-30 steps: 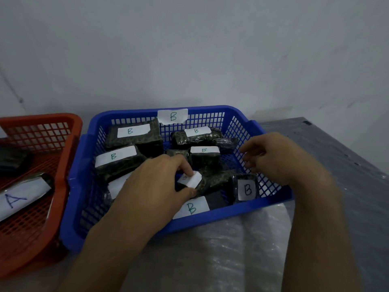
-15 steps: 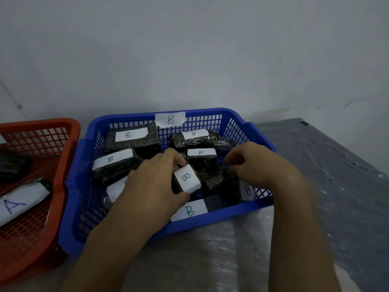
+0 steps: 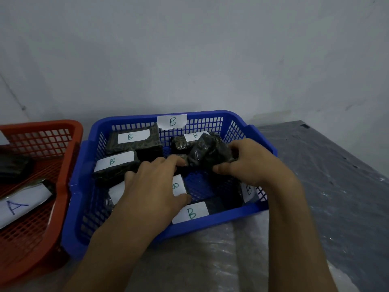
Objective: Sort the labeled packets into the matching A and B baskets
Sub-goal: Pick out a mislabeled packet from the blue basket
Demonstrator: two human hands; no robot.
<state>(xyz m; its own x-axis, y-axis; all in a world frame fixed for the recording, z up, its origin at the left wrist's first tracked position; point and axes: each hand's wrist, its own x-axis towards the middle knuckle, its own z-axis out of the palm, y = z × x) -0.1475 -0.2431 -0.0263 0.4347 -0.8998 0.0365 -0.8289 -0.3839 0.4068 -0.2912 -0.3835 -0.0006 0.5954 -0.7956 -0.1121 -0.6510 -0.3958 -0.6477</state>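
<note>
Two hands in blue basket point(image 3: 261, 209) tagged "B", right hand point(image 3: 250, 161) gripping dark packet point(image 3: 207, 153), left hand point(image 3: 153, 186) clutching "B" packet point(image 3: 177, 185)

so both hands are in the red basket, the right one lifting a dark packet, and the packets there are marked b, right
Not quite: the hands are in the blue basket, not the red one. The head view shows the right hand lifting a dark packet there, the left hand beside it, among B-marked packets.
</note>
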